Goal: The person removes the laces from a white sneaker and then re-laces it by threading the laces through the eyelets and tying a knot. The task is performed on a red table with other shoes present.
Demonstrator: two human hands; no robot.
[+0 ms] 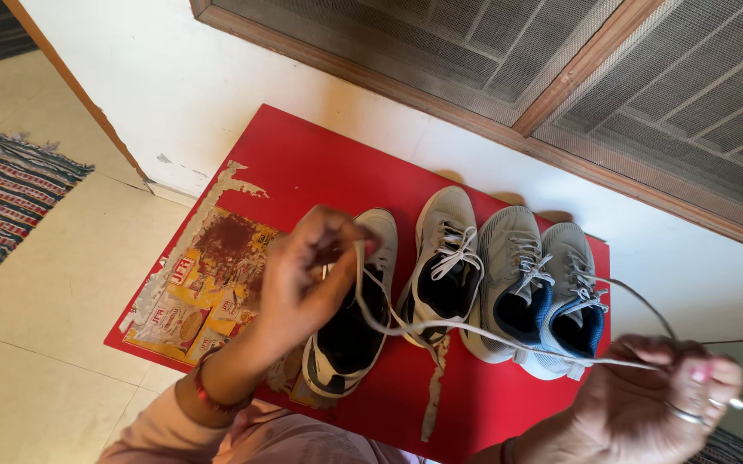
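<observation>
Several sneakers stand in a row on a red board (320, 163). My left hand (307, 275) hovers over the leftmost white and black sneaker (350, 339) and pinches its white shoelace (474, 331) near the eyelets. The lace runs rightward across the other shoes to my right hand (659, 399), which grips its far end, drawn taut. Beside the first shoe sits a laced white sneaker (444, 249). Right of that stands a grey and blue pair (539, 296), also laced.
The board's paint is peeled at its left, showing printed paper (204, 292). A white wall and brown-framed mesh screens (560, 60) lie beyond. A striped rug (2, 185) lies at far left on the cream tiled floor (36, 326).
</observation>
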